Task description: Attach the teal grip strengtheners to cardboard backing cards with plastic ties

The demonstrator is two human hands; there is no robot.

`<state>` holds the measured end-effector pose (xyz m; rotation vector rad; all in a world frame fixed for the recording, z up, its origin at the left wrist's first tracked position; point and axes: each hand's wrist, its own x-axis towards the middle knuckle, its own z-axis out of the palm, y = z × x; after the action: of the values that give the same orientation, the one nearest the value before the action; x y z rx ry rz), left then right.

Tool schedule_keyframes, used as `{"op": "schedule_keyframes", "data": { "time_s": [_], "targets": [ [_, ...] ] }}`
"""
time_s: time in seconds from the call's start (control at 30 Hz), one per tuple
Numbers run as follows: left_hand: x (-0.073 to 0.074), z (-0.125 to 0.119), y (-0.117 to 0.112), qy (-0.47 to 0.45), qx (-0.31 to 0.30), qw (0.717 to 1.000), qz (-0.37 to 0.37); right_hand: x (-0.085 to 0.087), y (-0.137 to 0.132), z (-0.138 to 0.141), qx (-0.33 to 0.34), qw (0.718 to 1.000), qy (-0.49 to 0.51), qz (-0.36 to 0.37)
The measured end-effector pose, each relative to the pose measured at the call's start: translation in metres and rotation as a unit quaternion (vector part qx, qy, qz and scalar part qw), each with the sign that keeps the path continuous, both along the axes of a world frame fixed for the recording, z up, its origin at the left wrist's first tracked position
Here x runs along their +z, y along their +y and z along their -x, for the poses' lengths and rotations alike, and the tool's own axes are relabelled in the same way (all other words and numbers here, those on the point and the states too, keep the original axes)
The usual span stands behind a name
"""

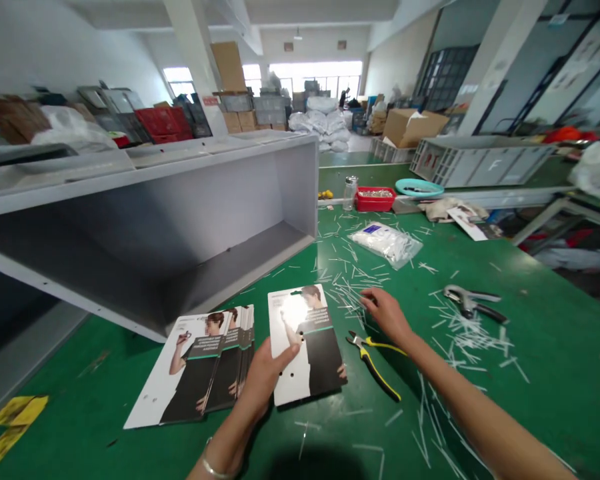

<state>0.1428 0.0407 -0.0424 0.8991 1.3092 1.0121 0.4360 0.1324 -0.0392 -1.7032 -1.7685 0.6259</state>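
Note:
My left hand (pixel 266 373) grips a printed cardboard card (pixel 325 347) by its left edge, thumb on the front. This card has a hanging slot at the top and small punched holes. Over the scattered thin white plastic strips (pixel 347 293), my right hand (pixel 387 317) has its fingers bent close together; whatever is between them is too small to make out. Below it lie diagonal cutters (pixel 373 367) with yellow and black handles. Left of my left hand, similar cards (pixel 180 367) lie fanned in an overlapping row on the green table (pixel 260 447).
A large grey crate (pixel 300 180) lies on its side at the left. Farther back are a clear plastic bag (pixel 387 243), a red tray (pixel 375 199), a glass jar (pixel 350 193) and a turquoise dish (pixel 420 188). Grey-and-black hand pliers (pixel 473 303) rest at the right among more strips.

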Motion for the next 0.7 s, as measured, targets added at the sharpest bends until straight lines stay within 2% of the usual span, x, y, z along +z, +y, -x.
{"op": "schedule_keyframes", "data": {
  "time_s": [0.07,0.13,0.3,0.4,0.53,0.6,0.7],
  "targets": [
    [-0.003,0.000,0.008,0.004,0.013,1.000,0.004,-0.003,0.030,-0.020,-0.009,0.999,-0.052,-0.003],
    [-0.006,-0.003,0.013,0.010,0.023,1.000,0.003,-0.008,0.052,-0.027,0.004,0.997,-0.069,0.019],
    [-0.007,-0.003,0.022,0.006,0.034,0.999,-0.010,-0.014,0.073,-0.031,0.048,0.993,-0.076,0.073],
    [-0.004,0.005,0.024,-0.001,0.026,1.000,-0.013,-0.011,0.072,-0.043,0.041,0.995,-0.047,0.081],
    [0.003,0.011,0.022,-0.021,0.013,1.000,0.014,0.002,0.054,-0.049,0.029,0.997,-0.004,0.067],
    [0.005,0.012,0.021,-0.044,-0.004,0.999,0.026,0.012,0.040,-0.041,0.041,0.997,0.040,0.052],
    [0.008,0.016,0.020,-0.064,-0.023,0.997,0.039,0.030,0.016,-0.014,0.068,0.989,0.127,0.023]
  ]
}}
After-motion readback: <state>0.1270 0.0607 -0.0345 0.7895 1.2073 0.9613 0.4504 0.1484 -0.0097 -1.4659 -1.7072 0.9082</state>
